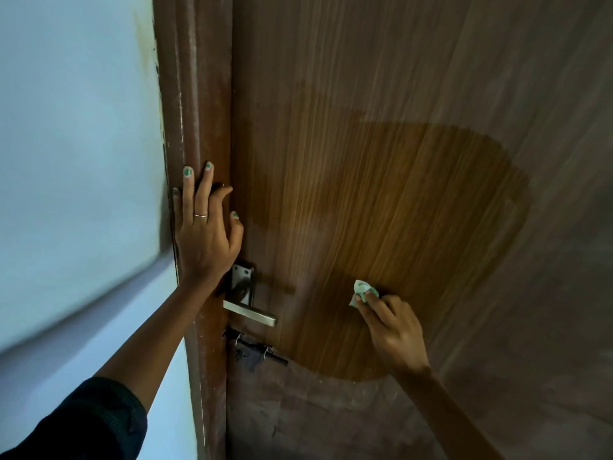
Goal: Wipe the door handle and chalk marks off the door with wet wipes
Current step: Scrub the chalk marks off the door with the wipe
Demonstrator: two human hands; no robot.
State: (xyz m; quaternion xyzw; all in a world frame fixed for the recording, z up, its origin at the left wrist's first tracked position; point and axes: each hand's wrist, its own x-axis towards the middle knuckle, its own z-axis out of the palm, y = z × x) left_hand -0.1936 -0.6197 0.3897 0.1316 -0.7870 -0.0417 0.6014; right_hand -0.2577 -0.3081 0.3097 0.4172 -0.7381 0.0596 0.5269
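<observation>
A brown wood-grain door (414, 94) fills the view, with a large darker wet patch (398, 227) across its middle. My right hand (393, 330) presses a crumpled pale green wet wipe (362, 291) against the door inside that patch, right of the handle. The steel lever door handle (249, 313) sits on its plate at the door's left edge. My left hand (204, 227) rests flat on the door frame (190, 111) just above the handle, fingers spread, holding nothing. No chalk marks show clearly.
A dark sliding bolt latch (255, 351) sits just below the handle. A pale blue wall (76, 144) lies left of the frame. The lower door (331, 419) looks dull and dusty.
</observation>
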